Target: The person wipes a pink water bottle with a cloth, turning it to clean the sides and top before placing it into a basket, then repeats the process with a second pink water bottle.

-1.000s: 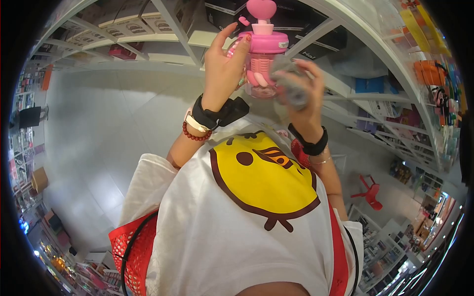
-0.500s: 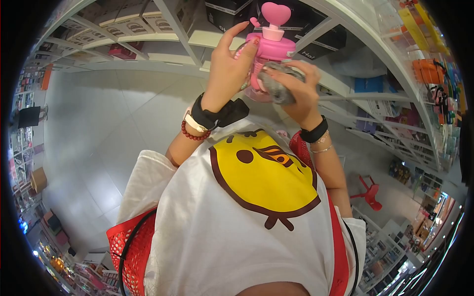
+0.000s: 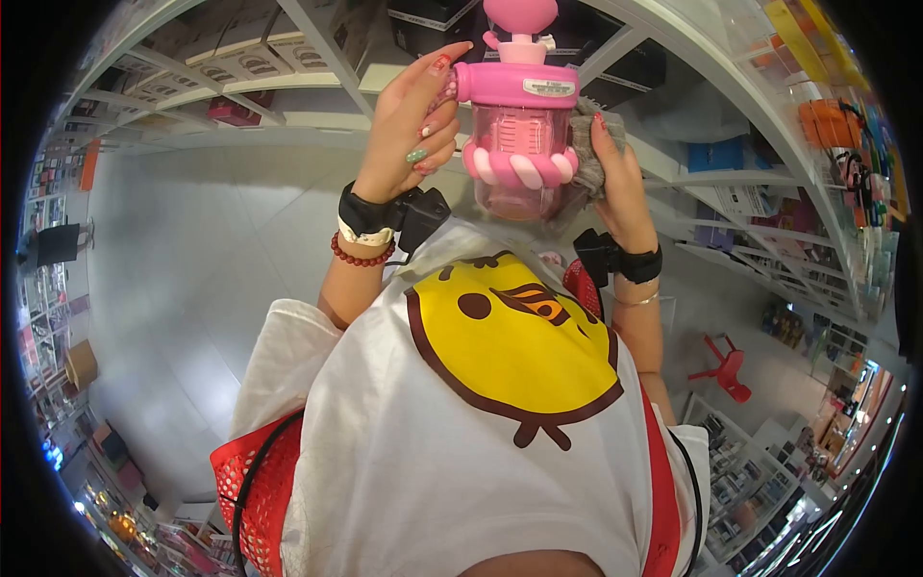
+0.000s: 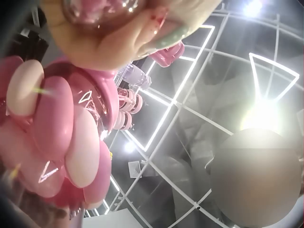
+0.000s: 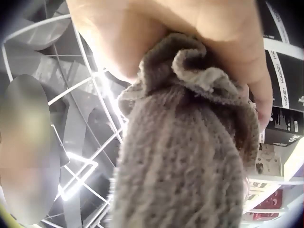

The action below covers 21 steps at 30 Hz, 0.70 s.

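Note:
A pink cup (image 3: 524,87) with a heart-shaped top stands upright in the air at the top of the head view. Its clear lower body carries a twisted pink and white ring (image 4: 54,114), large in the left wrist view. My left hand (image 3: 409,125) grips the cup's handle on its left side, fingers curled round it. With my right hand (image 3: 627,188) I hold a bunched grey ribbed cloth (image 5: 175,152) against the cup's right side, thumb at the front. The fingers behind the cloth are hidden in the head view.
White shelves (image 3: 317,120) with boxes run across the far side, black boxes (image 3: 433,24) behind the cup. Hanging goods (image 3: 835,130) are at the right. A red chair (image 3: 721,370) stands on the floor at the right, and pale floor (image 3: 212,250) lies to the left.
The cup has turned, its label and twisted ring now facing me, and looks larger. The cloth has moved from the cup's front to its right side. My left hand shifted slightly left.

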Each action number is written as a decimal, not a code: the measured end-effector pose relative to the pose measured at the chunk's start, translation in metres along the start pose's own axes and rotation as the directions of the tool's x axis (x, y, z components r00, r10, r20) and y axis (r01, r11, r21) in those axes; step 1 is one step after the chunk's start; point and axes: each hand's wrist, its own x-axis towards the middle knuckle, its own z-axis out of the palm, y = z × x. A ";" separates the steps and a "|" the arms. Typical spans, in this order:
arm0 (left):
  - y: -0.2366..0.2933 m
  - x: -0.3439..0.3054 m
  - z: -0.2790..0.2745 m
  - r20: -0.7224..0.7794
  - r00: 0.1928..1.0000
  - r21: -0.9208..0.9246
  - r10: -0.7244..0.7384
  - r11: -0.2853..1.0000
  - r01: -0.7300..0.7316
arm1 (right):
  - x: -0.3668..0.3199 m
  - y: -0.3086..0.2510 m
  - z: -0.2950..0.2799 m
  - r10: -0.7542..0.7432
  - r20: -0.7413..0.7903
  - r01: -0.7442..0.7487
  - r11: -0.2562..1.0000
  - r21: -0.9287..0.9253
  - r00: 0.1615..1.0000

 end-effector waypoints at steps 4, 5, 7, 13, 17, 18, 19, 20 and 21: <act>-0.003 -0.001 0.002 0.080 0.996 -0.014 -0.028 0.999 0.030 | 0.001 -0.007 -0.009 0.133 0.195 -0.149 0.987 0.067 0.972; -0.004 -0.001 0.003 0.091 0.995 -0.006 -0.030 1.000 0.031 | -0.001 -0.010 -0.011 0.145 0.231 -0.154 0.988 0.021 0.962; -0.005 0.001 0.004 0.124 0.992 0.018 -0.030 0.999 0.028 | -0.002 -0.007 -0.018 0.123 0.317 -0.155 0.985 0.077 0.940; -0.012 0.007 -0.004 0.244 0.964 -0.100 -0.104 0.986 0.132 | 0.014 0.028 -0.042 0.120 0.518 -0.258 0.944 0.203 0.847; -0.023 0.012 -0.001 0.377 0.912 -0.334 -0.163 0.894 0.298 | 0.031 0.067 -0.053 0.135 0.527 -0.330 0.896 0.296 0.839; -0.024 0.012 0.002 0.370 0.912 -0.348 -0.177 0.884 0.312 | 0.033 0.072 -0.052 0.146 0.524 -0.351 0.881 0.317 0.839; -0.024 0.011 0.004 0.362 0.913 -0.362 -0.190 0.874 0.325 | 0.035 0.076 -0.051 0.152 0.523 -0.368 0.867 0.337 0.838; -0.023 0.011 0.005 0.354 0.913 -0.376 -0.203 0.863 0.338 | 0.036 0.079 -0.050 0.159 0.521 -0.382 0.853 0.355 0.839; -0.024 0.011 0.005 0.359 0.911 -0.390 -0.202 0.854 0.343 | 0.036 0.081 -0.049 0.167 0.514 -0.392 0.843 0.368 0.842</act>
